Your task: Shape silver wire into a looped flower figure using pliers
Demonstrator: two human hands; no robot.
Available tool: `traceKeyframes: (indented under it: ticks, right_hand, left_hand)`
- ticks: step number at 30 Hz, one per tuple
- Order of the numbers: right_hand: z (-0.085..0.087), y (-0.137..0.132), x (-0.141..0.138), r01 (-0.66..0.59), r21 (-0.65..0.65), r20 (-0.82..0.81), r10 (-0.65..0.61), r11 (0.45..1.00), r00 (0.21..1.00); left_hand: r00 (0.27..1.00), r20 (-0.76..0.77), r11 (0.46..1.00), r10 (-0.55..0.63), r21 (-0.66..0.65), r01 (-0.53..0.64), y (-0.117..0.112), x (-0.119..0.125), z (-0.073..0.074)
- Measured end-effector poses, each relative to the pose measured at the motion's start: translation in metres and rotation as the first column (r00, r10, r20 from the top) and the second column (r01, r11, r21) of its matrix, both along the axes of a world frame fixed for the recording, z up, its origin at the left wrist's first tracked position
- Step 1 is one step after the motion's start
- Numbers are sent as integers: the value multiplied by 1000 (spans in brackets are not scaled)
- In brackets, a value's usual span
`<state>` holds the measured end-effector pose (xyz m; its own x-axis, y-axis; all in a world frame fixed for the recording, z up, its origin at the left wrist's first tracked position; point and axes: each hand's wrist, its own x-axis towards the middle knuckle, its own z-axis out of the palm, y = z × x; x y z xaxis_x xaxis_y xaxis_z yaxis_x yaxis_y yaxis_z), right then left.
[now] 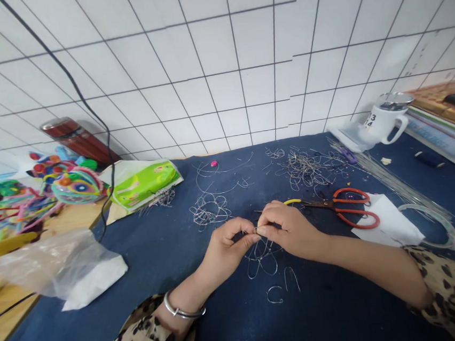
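My left hand [229, 244] and my right hand [288, 230] meet at the middle of the table, thumbs and forefingers pinched. Between their fingertips is a thin piece of wire [256, 230], mostly hidden by the fingers. Just below the hands lies a looped wire shape [262, 266], like petals; I cannot tell whether it joins the held piece. Nearer to me are two loose bent wires, a curved one [275, 301] and a U-shaped one [291, 279]. Past my right hand, a yellow-handled tool [292, 201] and red-handled scissors [354, 209] lie on the cloth.
Wire loops [210, 209] and a wire tangle [305, 167] lie farther back. Straight wires [406, 188], white paper [389, 222] and a white mug [386, 120] are at right. Leftward are a green packet [146, 183], a plastic bag [60, 267] and a hanging black cable [79, 91].
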<state>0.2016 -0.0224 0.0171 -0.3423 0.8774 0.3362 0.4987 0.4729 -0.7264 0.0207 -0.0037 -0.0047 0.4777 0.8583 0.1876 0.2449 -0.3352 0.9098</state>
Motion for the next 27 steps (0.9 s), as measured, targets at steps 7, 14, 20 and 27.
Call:
traceKeyframes:
  ticks: [7, 14, 20, 27]
  right_hand:
    - [3, 3, 4, -23, -125, -42, 17, 992, 999]
    - [0, 8, 11, 22, -190, -103, -43, 981, 994]
    - [-7, 12, 17, 111, -168, -63, -123, 980, 990]
    - [-14, 13, 17, 79, -108, 26, -77, 991, 997]
  left_hand:
    - [999, 29, 993, -26, -119, 30, 0, -1, 0]
    - [964, 265, 933, 23, -352, 74, 1, 3, -2]
    - [955, 278, 920, 106, -391, 12, 4, 1, -3]
    - [946, 289, 917, 146, -398, -20, 6, -1, 0]
